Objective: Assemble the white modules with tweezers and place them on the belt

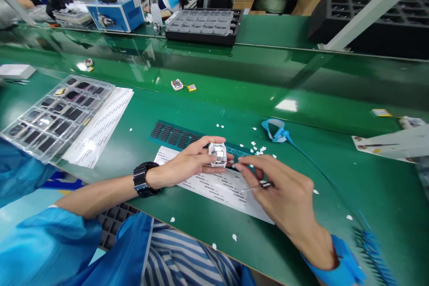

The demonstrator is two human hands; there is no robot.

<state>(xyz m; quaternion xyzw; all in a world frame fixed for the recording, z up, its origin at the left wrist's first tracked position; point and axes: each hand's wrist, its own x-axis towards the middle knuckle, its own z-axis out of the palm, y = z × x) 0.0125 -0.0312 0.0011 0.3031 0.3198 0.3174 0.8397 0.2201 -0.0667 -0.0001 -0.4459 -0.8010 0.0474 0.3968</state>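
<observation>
Left hand (187, 163) grip pinching small white module (217, 154), right hand (281, 192) grip holding tweezers (256, 186), clear tray (55, 116) of dark parts far left

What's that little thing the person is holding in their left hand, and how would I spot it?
Start at the green workbench and find the white label sheet near its front edge. Just above it, the left hand pinches a small white square module. Unlike the similar module lying farther back, this one is held between fingers, beside the right hand.
</observation>
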